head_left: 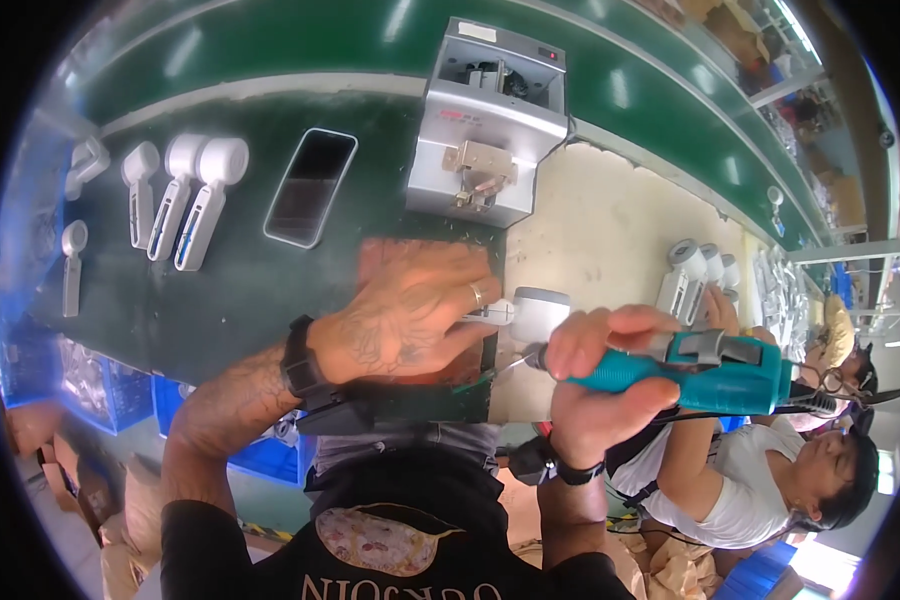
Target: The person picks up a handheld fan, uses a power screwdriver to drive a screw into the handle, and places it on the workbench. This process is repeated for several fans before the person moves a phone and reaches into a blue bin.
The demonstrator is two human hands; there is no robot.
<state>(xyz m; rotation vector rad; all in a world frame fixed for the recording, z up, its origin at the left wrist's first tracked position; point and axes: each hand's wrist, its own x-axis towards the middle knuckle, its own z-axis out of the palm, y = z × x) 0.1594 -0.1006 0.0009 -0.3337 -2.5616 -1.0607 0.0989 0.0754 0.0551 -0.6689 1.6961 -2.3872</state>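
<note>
our left fingers (460,298) were pinched about the slim handle of a white handheld device (542,318), whose round head seemed to lie just to their right, on a pale board (610,200); a reddish mat (372,262) was spread beneath our knuckles. our right fingers (578,340) were wrapped around a teal power driver (725,385), and its thin bit (515,362) pointed left, on the near side of the device and close to our left thumb. whether its tip touched anything, we could not tell.

we judged the step in hand to be driver work on the handle. to do it well, we needed the left fingers to press the handle flat, so that it neither rocked on its round head nor twisted under the turning bit. we needed the driver steeper, in line with the screw seat, since a tilted bit could slip and scar the shell. keeping the left thumb out of the bit's path seemed wise, and so did a light, steady push with a prompt stop, as plastic threads could strip.

beyond our fingers stood a grey metal machine (435,185); farther left on the bench (240,320) lay a phone (312,185) and matching devices (175,195).
</note>
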